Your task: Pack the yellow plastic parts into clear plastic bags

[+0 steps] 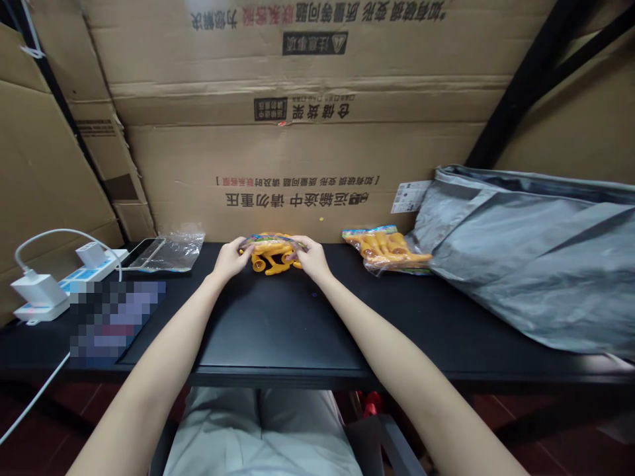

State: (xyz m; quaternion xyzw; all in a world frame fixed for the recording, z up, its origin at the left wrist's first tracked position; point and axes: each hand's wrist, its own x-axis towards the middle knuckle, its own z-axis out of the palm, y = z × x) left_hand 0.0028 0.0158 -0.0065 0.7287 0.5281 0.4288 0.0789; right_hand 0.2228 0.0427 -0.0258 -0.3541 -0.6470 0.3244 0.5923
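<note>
My left hand (232,258) and my right hand (313,256) are closed on opposite ends of a transparent plastic bag (270,239) with a colourful strip, close to the back of the black table. Several orange-yellow plastic pieces (275,267) show between my hands, under and behind the film; some have round, cup-like ends. Whether each piece lies inside the bag or loose on the table, I cannot tell. To the right of my right hand rests a similar packet (380,246) of orange-yellow pieces with a blue printed top.
A grey bag (526,258) covers the table's right side. On the left are an empty plastic sleeve (173,254), a dark phone-like object (143,254), a white power strip (92,272) with chargers and a cable, and a pixelated item (116,324). Cardboard (297,152) stands behind.
</note>
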